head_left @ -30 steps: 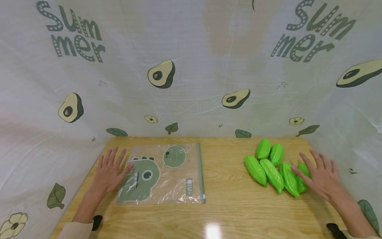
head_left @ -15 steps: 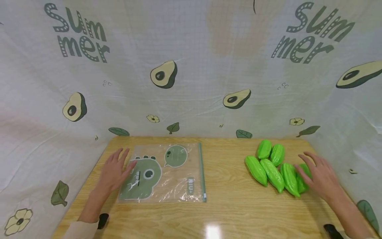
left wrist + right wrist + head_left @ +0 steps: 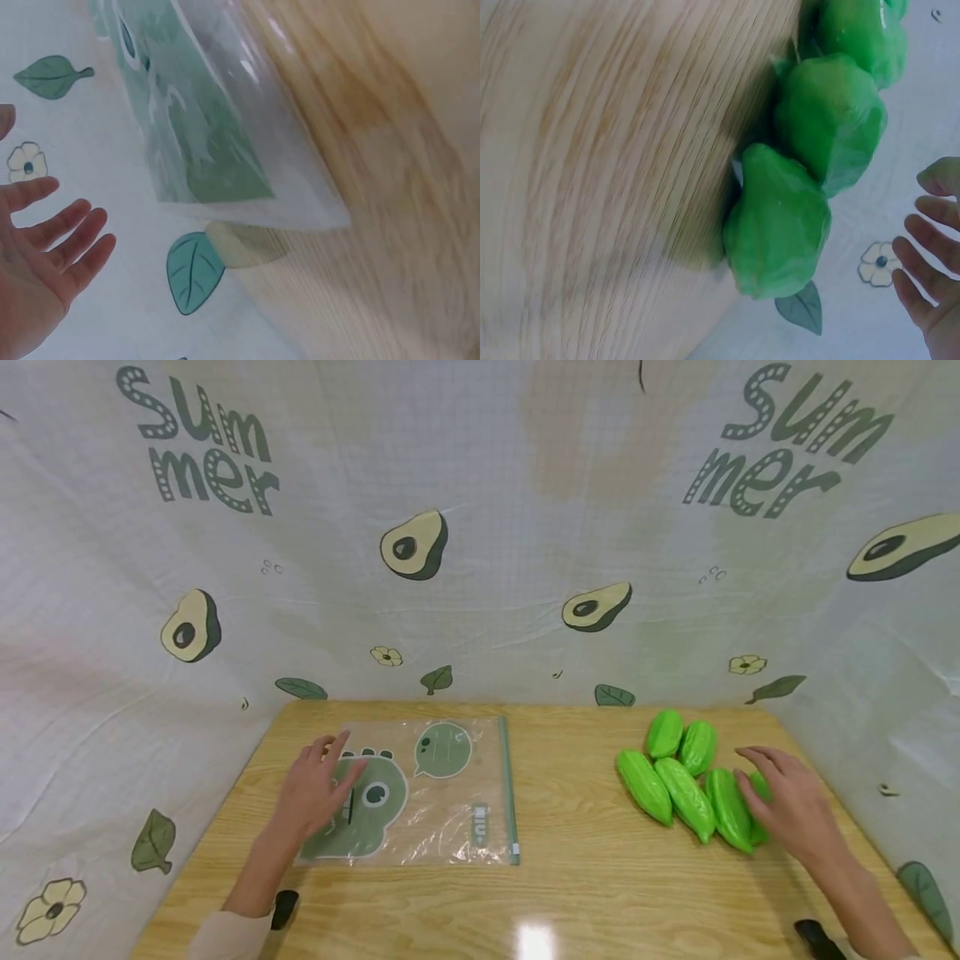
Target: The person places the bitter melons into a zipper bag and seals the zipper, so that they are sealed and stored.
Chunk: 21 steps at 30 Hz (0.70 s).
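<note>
A clear plastic zip bag [image 3: 450, 793] with a green dinosaur print lies flat on the left half of the table, its green slider edge facing right. Over its left part hovers my left hand [image 3: 311, 789], fingers loosely bent and holding nothing; the left wrist view shows the hand [image 3: 49, 262] apart from the bag [image 3: 217, 142]. Several bright green, ridged fruits or vegetables [image 3: 684, 797] lie grouped on the right. My right hand [image 3: 791, 802] is above the rightmost one, partly hiding it. In the right wrist view, relaxed fingers [image 3: 922, 262] stay apart from the green pieces [image 3: 780, 225].
The wooden table [image 3: 570, 893] reaches back to a hanging white cloth [image 3: 495, 635] printed with avocados and leaves. That cloth also closes off both sides. Between the bag and the green pieces lies a stretch of bare tabletop.
My left hand has moved right, further over the bag, its fingers bending more. My right hand has shifted slightly left, fingers less spread. The bag and green pieces stay in place.
</note>
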Each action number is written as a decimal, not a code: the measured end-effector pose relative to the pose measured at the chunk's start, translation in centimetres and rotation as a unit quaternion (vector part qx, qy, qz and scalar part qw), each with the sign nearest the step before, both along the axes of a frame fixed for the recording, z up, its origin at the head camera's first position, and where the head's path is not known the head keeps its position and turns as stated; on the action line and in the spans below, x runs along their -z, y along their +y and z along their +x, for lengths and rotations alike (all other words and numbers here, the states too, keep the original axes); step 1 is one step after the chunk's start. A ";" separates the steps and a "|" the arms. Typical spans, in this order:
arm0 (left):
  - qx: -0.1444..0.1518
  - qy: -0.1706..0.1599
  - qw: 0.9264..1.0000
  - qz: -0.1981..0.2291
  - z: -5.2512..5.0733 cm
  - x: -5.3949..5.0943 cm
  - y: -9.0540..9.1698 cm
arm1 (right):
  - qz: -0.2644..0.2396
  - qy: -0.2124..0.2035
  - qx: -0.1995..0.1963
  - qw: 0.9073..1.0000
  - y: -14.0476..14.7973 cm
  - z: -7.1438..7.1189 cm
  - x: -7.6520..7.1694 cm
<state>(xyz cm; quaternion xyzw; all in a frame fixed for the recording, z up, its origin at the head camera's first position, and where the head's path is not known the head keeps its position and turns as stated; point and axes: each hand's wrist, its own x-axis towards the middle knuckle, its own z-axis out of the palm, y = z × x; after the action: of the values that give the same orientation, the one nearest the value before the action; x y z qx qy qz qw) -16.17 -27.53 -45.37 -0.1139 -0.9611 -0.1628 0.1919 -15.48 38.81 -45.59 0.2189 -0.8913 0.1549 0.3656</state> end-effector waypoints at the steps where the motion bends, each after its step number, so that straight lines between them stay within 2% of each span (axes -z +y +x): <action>1: 0.000 0.001 1.000 0.001 0.0 0.0 0.2 | -0.002 0.000 0.000 1.000 -0.2 0.0 0.0; 7: -0.005 -0.025 1.000 0.012 0.0 -0.4 1.3 | -0.010 0.005 -0.011 1.000 -1.0 -0.2 -0.1; 14: 0.008 -0.016 1.000 0.017 0.0 -0.4 2.8 | -0.017 -0.004 -0.018 1.000 -2.2 0.1 -0.4; 21: 0.012 -0.027 0.999 0.026 0.2 -0.7 4.2 | -0.026 -0.014 -0.020 0.999 -3.3 0.2 -0.2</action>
<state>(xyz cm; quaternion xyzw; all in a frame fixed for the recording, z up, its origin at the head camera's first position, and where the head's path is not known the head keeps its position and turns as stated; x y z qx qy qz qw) -15.97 -23.31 -44.70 -0.1160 -0.9599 -0.1929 0.1672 -15.23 35.52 -45.42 0.2244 -0.8875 0.1886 0.3555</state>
